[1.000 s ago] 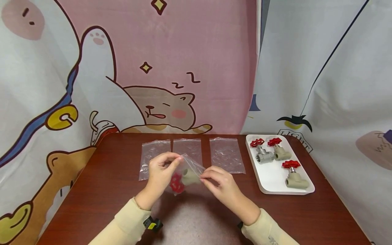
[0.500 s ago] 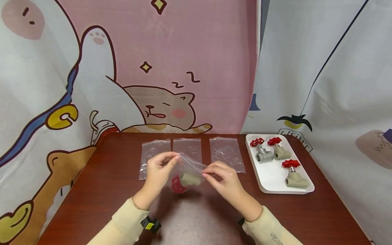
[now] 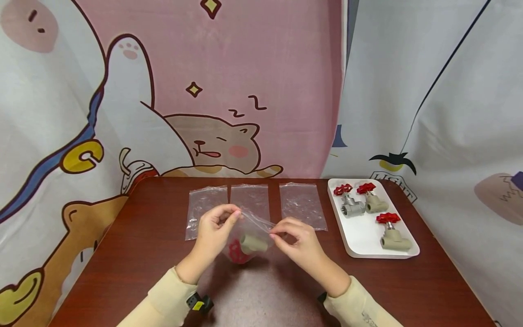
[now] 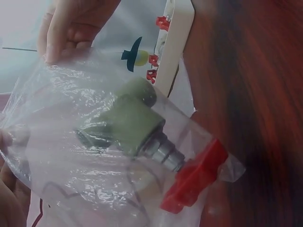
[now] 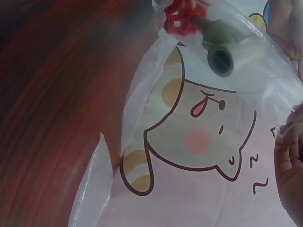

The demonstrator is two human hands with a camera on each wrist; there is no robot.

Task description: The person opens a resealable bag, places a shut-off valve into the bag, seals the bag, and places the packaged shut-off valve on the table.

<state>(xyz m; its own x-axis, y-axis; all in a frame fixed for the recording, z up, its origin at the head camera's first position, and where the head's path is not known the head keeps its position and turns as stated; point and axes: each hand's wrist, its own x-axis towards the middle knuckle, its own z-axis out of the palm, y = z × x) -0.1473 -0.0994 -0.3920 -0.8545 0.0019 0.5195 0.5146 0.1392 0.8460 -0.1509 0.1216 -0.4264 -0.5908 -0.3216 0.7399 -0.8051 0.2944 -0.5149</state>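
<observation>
A clear zip bag (image 3: 258, 221) hangs between both hands above the table. Inside it lies a valve with a beige-green pipe body (image 4: 128, 118) and a red handwheel (image 4: 196, 177), the wheel toward the lower left in the head view. With thumb and forefinger, my left hand (image 3: 214, 230) pinches the left end of the bag's top edge. My right hand (image 3: 297, 237) pinches the right end of that edge. In the right wrist view the valve's open pipe end (image 5: 221, 60) shows through the plastic. Whether the zip is sealed cannot be made out.
Flat clear bags lie along the table's back: a left bag (image 3: 200, 209), a middle bag (image 3: 250, 195) and a right bag (image 3: 302, 206). At the right, a white tray (image 3: 361, 238) holds a metal valve (image 3: 352, 207) and two beige valves (image 3: 394, 238). A printed curtain (image 3: 286, 91) hangs behind.
The bag has been lifted and tilted slightly, and the valve's pipe body shows more plainly through it. My right hand has shifted slightly. Both hands keep their pinch on the bag.
</observation>
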